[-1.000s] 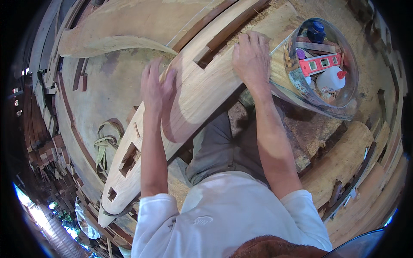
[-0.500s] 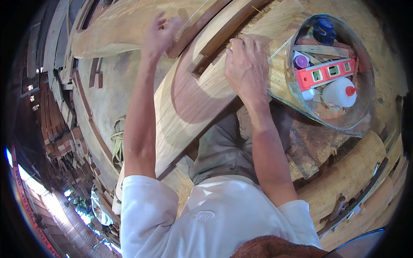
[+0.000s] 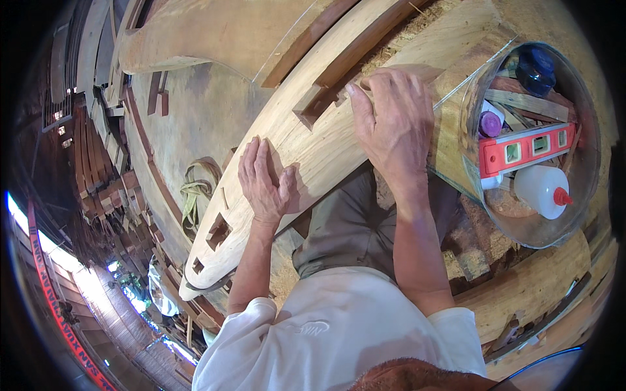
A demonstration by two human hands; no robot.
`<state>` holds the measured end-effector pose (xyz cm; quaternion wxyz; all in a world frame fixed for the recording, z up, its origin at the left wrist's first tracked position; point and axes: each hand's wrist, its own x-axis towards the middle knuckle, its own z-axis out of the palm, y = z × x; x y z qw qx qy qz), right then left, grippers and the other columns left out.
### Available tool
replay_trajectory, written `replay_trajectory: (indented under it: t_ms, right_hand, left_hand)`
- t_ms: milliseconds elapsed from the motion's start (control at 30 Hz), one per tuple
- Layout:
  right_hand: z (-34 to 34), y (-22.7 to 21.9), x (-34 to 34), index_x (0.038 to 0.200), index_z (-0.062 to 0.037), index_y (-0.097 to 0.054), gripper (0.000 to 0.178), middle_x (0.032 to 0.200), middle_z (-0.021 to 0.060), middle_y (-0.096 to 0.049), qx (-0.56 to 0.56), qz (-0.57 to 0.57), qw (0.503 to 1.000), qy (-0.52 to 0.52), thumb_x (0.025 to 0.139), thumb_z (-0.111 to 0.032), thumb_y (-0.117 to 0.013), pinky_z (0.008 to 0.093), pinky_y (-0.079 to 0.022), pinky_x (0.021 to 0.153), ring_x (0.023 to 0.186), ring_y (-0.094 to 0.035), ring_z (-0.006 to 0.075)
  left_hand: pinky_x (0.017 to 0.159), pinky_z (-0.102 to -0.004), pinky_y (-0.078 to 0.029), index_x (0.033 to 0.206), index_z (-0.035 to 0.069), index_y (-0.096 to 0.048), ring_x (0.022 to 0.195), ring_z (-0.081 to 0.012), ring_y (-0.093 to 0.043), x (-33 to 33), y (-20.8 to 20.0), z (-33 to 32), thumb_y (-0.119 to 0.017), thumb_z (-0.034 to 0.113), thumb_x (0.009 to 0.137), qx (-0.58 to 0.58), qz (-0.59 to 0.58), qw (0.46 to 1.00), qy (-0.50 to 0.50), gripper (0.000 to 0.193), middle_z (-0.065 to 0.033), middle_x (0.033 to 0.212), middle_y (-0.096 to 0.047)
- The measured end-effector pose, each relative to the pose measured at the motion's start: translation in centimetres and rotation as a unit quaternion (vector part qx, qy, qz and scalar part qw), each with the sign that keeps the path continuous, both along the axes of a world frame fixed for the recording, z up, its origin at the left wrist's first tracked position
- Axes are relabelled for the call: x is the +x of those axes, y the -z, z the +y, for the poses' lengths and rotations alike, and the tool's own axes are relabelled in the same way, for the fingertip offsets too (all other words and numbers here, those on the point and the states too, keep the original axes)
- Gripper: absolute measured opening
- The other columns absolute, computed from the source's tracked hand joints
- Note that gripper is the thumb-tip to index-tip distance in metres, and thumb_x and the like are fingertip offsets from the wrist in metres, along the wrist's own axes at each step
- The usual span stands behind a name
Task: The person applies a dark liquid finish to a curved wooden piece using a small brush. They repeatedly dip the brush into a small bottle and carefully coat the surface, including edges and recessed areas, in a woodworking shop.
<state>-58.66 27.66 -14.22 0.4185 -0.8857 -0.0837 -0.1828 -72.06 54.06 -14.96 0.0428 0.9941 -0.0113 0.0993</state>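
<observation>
A long pale timber (image 3: 326, 153) with a rounded end lies slantwise across my lap area. Cut into it are a long mortise slot (image 3: 312, 107), a square mortise (image 3: 219, 231) and a smaller one near the tip. My left hand (image 3: 264, 179) rests flat on its surface, fingers stretched out and thumb apart, holding nothing. Farther up the timber, beyond the slot, my right hand (image 3: 399, 124) leans on the wood with fingers bent and thumb spread away. Its fingertips are partly hidden, and no tool shows in it.
At right lies a round bucket (image 3: 473, 124) holding a red spirit level (image 3: 528, 150), a white bottle with a red tip (image 3: 542, 190), a dark blue container (image 3: 536, 70) and wood scraps. A brown board (image 3: 222, 32) lies beyond. A green strap (image 3: 197, 189) sits left. Stacked wood pieces fill the far left.
My left hand has come down from above the far board and now lies on the timber. The view has shifted, showing the rounded end. My right hand stays on the timber.
</observation>
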Motion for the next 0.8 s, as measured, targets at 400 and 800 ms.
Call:
replay_trajectory:
  t_ms: [400,800]
  right_hand:
    - [0.2,-0.4,0.2,0.105,-0.0101,-0.071,0.021,0.106,0.0066,-0.07,-0.022,0.017,1.0,0.01,0.094,-0.026,-0.079,0.0456,-0.05,0.092,0.103,-0.065,0.0299]
    - [0.3,-0.1,0.1,0.104,-0.0032,-0.073,0.017,0.103,0.0127,-0.073,0.004,-0.008,1.0,0.007,0.096,-0.017,-0.075,0.0464,-0.051,0.091,0.1,-0.067,0.0347]
  left_hand:
    - [0.124,-0.0552,-0.034,0.151,0.002,-0.054,0.147,-0.0428,-0.047,-0.2,0.3,0.4,-0.068,0.048,0.098,-0.006,-0.009,1.0,-0.001,0.073,-0.0236,0.156,-0.052]
    - [0.126,-0.0525,-0.033,0.156,-0.001,-0.053,0.151,-0.0415,-0.048,17.7,-2.0,-1.1,-0.017,0.097,0.09,-0.329,-0.006,0.914,0.237,0.124,-0.0259,0.161,-0.051]
